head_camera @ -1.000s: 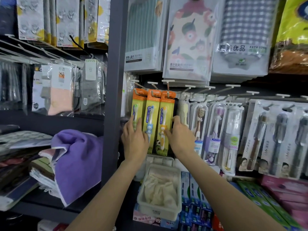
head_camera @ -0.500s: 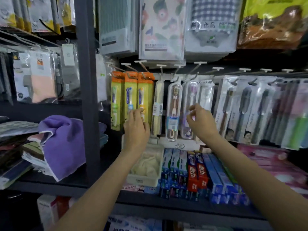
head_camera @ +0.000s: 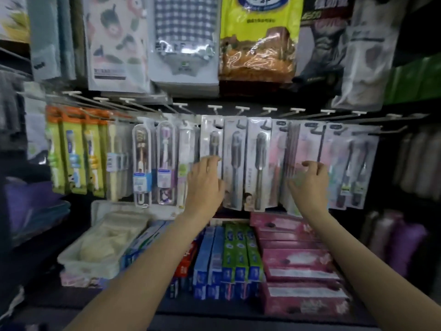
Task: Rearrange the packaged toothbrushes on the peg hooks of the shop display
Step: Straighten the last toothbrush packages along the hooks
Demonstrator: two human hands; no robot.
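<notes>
The packaged toothbrushes hang in a row from the peg hooks (head_camera: 241, 108) of the shop display, each pack upright with its long axis running top to bottom and the brush head uppermost. At the left hang yellow-green packs (head_camera: 71, 151) with orange tops, then clear cases (head_camera: 142, 163), then grey-brush packs (head_camera: 235, 163) in the middle, and pink-tinted packs (head_camera: 307, 144) further right. The whole picture is smeared by motion, so print and small details cannot be read.

Both forearms reach up and forward from the bottom edge. The left hand (head_camera: 205, 181) is at the leftmost grey-brush pack (head_camera: 212, 142), back of the hand toward the camera, fingers bent at the tips against the pack's front; whether they pinch its edge or only touch it cannot be told. The right hand (head_camera: 309, 181) is raised at the pink-tinted packs, fingers loosely curled with the tips at the card fronts; its hold, too, cannot be told through the blur.

Below the packs, on the shelf, stand toothpaste boxes (head_camera: 236, 254) in blue and green, pink boxes (head_camera: 296, 259) to their right, and a white basket (head_camera: 78, 261) holding pale cloth to their left. Bagged towels (head_camera: 183, 37) hang above the hooks.
</notes>
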